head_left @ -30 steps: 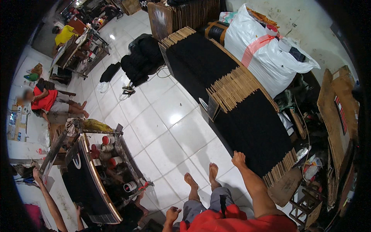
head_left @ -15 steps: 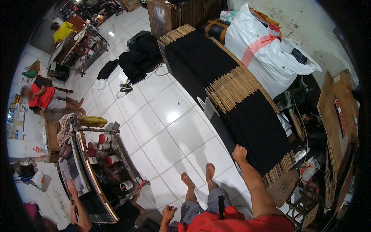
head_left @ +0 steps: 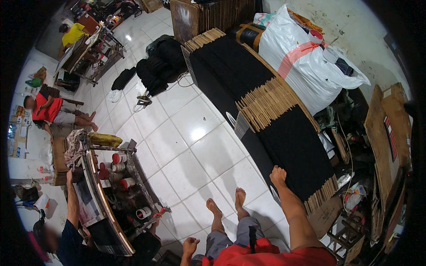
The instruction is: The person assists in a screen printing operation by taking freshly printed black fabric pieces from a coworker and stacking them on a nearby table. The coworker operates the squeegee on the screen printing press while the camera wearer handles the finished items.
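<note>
Black cloth-covered boards (head_left: 299,153) rowed at my right: white print (head_left: 274,193) now shows below my right hand (head_left: 278,175) (fingers curled, grip unclear), front board apparently tilting out. Left hand (head_left: 191,246) curled, contents unclear.

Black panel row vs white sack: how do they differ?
The black panel row is dark, matte; the white sack is pale, glossy, with a pinkish-red band. The row is long, closely packed layers; the sack bulges. The right hand is at the row; no hand is at the sack.
</note>
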Motion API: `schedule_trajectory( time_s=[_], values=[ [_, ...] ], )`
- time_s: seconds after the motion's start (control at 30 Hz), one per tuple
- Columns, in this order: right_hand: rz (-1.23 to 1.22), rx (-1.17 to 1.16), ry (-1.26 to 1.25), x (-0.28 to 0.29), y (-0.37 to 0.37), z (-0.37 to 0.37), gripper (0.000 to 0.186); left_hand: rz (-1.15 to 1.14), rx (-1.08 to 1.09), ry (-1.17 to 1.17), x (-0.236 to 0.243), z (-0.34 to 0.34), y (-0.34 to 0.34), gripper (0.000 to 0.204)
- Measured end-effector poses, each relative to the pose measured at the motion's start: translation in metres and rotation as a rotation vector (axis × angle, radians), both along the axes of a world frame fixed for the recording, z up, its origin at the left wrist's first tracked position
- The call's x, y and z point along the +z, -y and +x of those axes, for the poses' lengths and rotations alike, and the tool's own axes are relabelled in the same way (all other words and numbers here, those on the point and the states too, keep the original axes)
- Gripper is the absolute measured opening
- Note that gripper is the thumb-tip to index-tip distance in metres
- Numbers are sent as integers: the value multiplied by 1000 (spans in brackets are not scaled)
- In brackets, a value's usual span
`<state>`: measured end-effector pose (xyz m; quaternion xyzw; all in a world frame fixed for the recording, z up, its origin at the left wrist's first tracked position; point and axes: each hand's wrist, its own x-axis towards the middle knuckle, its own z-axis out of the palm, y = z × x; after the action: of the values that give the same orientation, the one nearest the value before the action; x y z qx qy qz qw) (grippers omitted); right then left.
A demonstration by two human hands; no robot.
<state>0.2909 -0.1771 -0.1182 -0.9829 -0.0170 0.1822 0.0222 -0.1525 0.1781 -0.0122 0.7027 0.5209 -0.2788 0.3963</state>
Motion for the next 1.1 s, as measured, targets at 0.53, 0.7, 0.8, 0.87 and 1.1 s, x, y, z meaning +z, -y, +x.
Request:
schedule_trajectory(
  time_s=[0.53,0.7,0.8,0.87,1.1],
  values=[
    [48,-5,230,64,-11,-28,28,-73,80,73,-13,9,17,33],
    [78,-17,53,83,-27,-106,30,-114,115,255,-35,2,21,19],
    [87,-36,-137,91,-34,-157,33,-124,103,297,-43,1,7,16],
    [79,-85,-240,97,-38,-185,34,-136,75,262,-45,-1,-8,21],
    [136,-262,-293,114,-46,-237,32,-258,171,224,-32,-20,-64,18]
  ],
)
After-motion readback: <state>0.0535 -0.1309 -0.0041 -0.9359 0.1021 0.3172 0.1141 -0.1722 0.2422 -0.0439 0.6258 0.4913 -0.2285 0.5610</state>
